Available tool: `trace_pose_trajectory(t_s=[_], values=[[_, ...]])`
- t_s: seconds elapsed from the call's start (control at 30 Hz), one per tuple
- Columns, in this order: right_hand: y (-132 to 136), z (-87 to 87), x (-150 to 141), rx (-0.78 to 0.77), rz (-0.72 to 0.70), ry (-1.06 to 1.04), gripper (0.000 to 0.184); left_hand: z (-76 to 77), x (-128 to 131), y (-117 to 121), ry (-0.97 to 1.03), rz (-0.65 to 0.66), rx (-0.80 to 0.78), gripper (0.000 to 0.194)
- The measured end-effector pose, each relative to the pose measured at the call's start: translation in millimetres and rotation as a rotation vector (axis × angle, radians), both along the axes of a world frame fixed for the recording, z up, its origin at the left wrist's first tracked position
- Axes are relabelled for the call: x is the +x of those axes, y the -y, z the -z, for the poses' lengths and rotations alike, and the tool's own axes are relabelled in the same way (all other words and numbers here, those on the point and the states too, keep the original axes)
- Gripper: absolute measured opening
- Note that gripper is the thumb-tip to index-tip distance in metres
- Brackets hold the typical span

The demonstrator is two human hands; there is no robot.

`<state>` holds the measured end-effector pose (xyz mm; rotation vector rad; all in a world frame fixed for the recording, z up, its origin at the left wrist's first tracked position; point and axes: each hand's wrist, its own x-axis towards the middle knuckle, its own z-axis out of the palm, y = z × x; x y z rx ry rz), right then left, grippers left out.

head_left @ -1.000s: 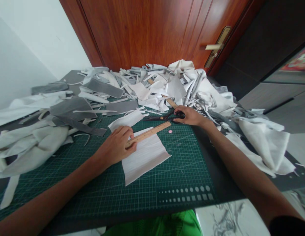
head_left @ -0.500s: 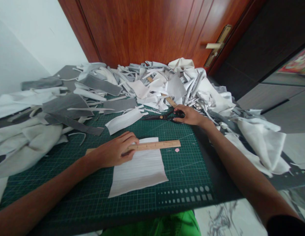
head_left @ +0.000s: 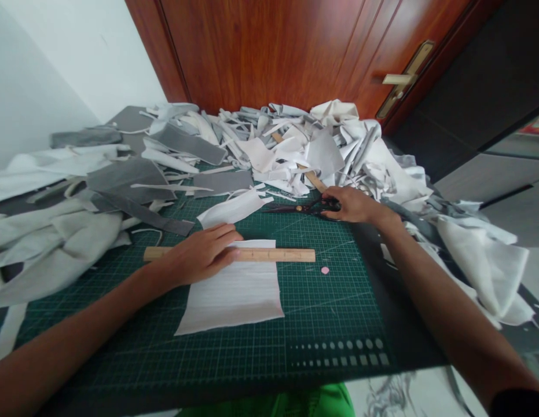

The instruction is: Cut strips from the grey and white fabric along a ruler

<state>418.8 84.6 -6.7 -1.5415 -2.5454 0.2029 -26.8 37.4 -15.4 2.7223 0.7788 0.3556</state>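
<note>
My left hand (head_left: 204,255) lies flat across a wooden ruler (head_left: 273,255), pressing it down. The ruler runs level over the upper part of a white fabric piece (head_left: 230,295) on a green cutting mat (head_left: 330,307). My right hand (head_left: 355,205) is at the far side of the mat, gripping the handles of black-handled scissors (head_left: 301,208). The closed blades point left, toward a white fabric strip (head_left: 232,209). A small pink dot (head_left: 325,270) sits on the mat to the right of the ruler's end.
A large heap of white and grey fabric scraps (head_left: 290,156) covers the far side of the table and spills left and right. A wooden stick (head_left: 310,177) pokes from it. A reddish-brown wooden door (head_left: 260,46) stands behind.
The ruler has swung from a slant to level under my left hand, and the white fabric now sits squarer on the mat. The whole view has shifted slightly as my head moved.
</note>
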Motion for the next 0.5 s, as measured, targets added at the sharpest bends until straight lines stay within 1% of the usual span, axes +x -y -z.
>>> trace_pose_trajectory(t_s=[0.1,0.2,0.37,0.5], values=[[5,-9.1,6,-0.006,0.039,0.056,0.037,-0.5,2,4,0.029,-0.081,-0.032,0.027],[11,-18.8,12,-0.046,0.048,0.047,0.036,-1.5,3,8,0.015,-0.148,-0.035,0.023],[22,-33.3,8,-0.1,0.023,-0.006,0.049,-2.9,1,6,0.025,-0.228,0.05,0.018],[29,-41.5,-2,-0.175,0.009,-0.016,0.056,-2.3,-1,2,0.057,-0.216,0.08,0.017]])
